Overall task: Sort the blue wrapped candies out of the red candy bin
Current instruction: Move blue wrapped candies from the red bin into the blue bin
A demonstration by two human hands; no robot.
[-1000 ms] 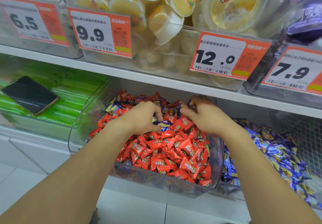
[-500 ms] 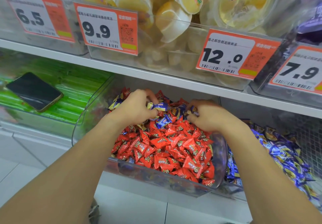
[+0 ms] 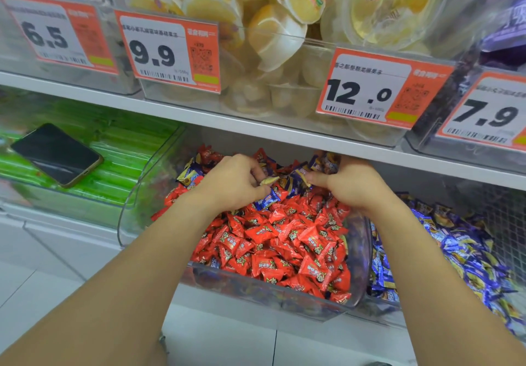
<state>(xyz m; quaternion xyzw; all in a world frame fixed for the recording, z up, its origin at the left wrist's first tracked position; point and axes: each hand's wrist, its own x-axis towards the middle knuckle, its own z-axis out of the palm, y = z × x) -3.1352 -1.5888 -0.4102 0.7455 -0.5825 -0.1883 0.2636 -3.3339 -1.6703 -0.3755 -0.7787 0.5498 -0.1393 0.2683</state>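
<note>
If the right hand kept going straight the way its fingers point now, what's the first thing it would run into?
Most likely the blue wrapped candies heaped at the back of the red candy bin, directly ahead of the right hand; beyond them the left hand. Depth is uncertain.

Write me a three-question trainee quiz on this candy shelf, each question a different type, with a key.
1. True or false: the phone lies on the green packets.
2. Which price tag hangs nearest above the red candy bin? A 6.5 B 12.0 C 7.9
3. Fill in: the bin to the right of the red one holds ____ candies.

Key: 1 true; 2 B; 3 blue. Both the left hand and the right hand are picking at the back of the red bin.
</note>
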